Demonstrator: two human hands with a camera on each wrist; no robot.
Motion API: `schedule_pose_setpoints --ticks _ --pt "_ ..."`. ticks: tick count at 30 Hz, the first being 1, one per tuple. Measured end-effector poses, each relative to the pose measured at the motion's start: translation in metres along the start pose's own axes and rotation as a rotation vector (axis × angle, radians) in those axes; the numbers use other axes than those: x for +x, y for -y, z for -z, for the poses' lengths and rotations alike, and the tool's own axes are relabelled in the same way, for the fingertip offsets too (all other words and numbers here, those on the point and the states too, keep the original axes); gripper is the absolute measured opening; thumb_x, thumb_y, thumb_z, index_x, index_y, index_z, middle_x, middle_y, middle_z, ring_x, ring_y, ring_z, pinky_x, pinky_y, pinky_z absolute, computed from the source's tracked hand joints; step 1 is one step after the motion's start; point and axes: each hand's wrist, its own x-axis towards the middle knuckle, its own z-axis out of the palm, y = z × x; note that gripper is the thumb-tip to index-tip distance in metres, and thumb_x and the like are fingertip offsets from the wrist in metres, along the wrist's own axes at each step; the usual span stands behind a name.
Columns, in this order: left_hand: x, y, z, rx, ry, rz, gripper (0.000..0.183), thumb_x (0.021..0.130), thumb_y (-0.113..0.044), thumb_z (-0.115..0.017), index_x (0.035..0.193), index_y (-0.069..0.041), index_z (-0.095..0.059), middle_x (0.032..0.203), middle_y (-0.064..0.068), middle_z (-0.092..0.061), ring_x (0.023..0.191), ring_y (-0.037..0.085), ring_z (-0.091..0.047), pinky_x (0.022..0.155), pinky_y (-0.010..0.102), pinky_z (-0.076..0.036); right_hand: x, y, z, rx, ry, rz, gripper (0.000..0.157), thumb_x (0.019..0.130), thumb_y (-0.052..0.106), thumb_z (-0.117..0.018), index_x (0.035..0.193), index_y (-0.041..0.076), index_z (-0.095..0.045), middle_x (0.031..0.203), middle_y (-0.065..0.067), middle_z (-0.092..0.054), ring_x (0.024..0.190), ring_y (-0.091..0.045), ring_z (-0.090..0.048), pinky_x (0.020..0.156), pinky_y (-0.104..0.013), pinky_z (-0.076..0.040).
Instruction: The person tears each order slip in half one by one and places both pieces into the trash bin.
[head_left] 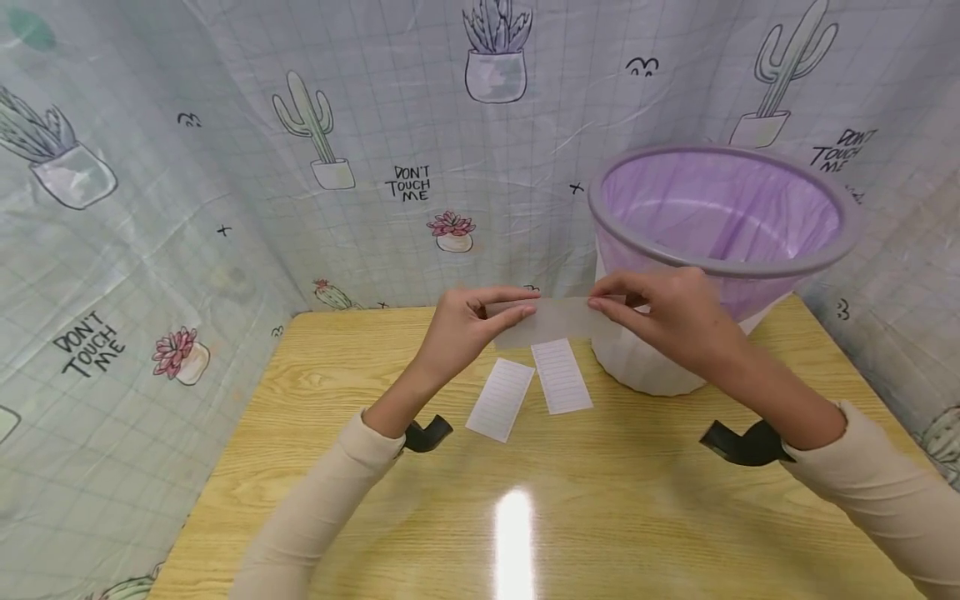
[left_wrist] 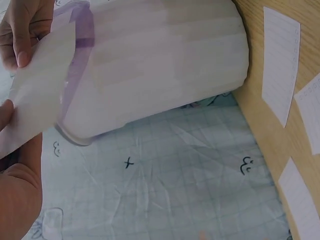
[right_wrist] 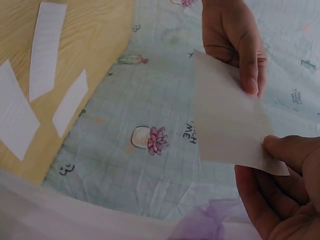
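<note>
A small pale sheet of paper (head_left: 562,321) is held up above the table between both hands. My left hand (head_left: 467,327) pinches its left end between thumb and fingers. At the other end, the right hand (head_left: 667,312) pinches the paper's upper edge the same way. In the right wrist view, the sheet (right_wrist: 227,117) appears blank on the visible side, with both hands' thumbs on it. Lined paper slips lie below on the table, among them a left slip (head_left: 501,400) and a right slip (head_left: 562,375); the wrist views show a third slip (right_wrist: 70,103).
A tall white bin (head_left: 648,367) with a purple liner (head_left: 720,200) folded over its rim stands at the back right, close behind the right hand. A cactus-print curtain (head_left: 375,100) surrounds the wooden table (head_left: 592,517) at the back and sides.
</note>
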Motion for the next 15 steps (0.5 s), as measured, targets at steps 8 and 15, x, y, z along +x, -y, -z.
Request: schedule_pose_setpoints --ticks 8,15 --pt "0.007 -0.009 0.008 -0.039 0.005 -0.048 0.016 0.095 -0.009 -0.073 0.108 -0.005 -0.08 0.105 0.005 -0.078 0.071 0.007 -0.061 0.064 0.024 -0.052 0.006 0.005 0.02 -0.014 0.007 -0.012 0.015 0.083 0.004 -0.083 0.092 0.015 -0.078 0.079 0.008 -0.074 0.066 -0.004 -0.067 0.064 -0.011 -0.051" --pt "0.008 -0.013 0.008 -0.12 0.04 -0.083 0.018 0.093 -0.002 -0.072 0.11 0.0 -0.078 0.108 0.01 -0.077 0.097 0.015 -0.074 0.079 0.031 -0.06 0.003 0.009 0.029 0.007 0.019 -0.008 0.02 0.08 0.004 -0.085 0.091 0.018 -0.077 0.08 0.013 -0.074 0.069 -0.001 -0.067 0.067 -0.011 -0.052"
